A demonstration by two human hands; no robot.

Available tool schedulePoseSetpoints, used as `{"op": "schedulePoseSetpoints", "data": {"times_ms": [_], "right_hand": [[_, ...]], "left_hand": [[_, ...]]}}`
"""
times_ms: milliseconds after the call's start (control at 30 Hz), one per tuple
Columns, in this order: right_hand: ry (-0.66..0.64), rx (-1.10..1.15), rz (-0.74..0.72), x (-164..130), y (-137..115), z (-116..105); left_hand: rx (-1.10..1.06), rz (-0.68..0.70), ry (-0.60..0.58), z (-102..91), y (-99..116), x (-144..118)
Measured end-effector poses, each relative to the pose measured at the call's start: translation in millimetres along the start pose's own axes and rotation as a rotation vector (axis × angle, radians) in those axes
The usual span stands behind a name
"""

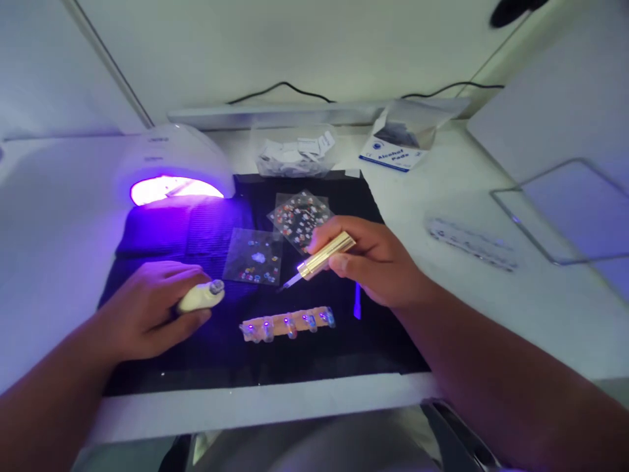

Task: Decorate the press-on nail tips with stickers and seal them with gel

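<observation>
My left hand [147, 308] rests on the black mat [221, 367] and grips a cream practice finger [201, 297] with a decorated nail tip at its end. My right hand [378, 259] holds a gold pen-like tool [322, 257], its fine tip pointing down-left toward the mat. In front of both hands lies a strip of several clear nail tips [287, 323] on a tan holder. Two clear sticker sheets [253, 255] [299, 218] lie just beyond the hands.
A white UV lamp [171, 167] glows purple at the mat's back left. A clear tub of wrapped pads [295, 154] and an alcohol pads box [393, 154] stand behind. A ruler-like strip [469, 242] and a clear frame [565, 210] lie right.
</observation>
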State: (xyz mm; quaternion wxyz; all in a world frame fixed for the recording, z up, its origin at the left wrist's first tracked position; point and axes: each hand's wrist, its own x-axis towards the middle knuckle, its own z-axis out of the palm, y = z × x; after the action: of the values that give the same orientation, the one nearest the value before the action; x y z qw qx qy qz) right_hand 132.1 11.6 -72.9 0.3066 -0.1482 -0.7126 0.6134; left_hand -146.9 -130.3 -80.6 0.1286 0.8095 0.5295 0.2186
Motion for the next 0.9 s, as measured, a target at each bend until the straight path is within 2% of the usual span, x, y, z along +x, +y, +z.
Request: {"op": "schedulePoseSetpoints", "data": {"times_ms": [67,167,433,600,700,900], "right_hand": [[0.086,-0.095,0.066,-0.7,3.5,1.5],[0.123,-0.149,0.061,0.2,9.3,-0.5],[0.212,-0.317,-0.007,5.1,10.8,-5.3],[0.255,-0.416,-0.097,4.9,14.3,-2.4],[0.258,-0.484,-0.201,3.4,3.8,2.9],[0.144,-0.595,-0.348,12.3,-34.4,24.9]], "left_hand": [[-0.02,-0.011,-0.066,2.3,0.7,1.9],[-0.016,-0.034,-0.088,5.7,0.9,6.0],[0.001,-0.089,-0.019,9.9,-0.1,12.5],[-0.007,-0.106,0.017,8.4,-4.8,13.0],[-0.016,-0.109,0.025,6.8,-5.6,11.5],[-0.021,-0.077,0.014,4.3,-2.4,7.7]]}}
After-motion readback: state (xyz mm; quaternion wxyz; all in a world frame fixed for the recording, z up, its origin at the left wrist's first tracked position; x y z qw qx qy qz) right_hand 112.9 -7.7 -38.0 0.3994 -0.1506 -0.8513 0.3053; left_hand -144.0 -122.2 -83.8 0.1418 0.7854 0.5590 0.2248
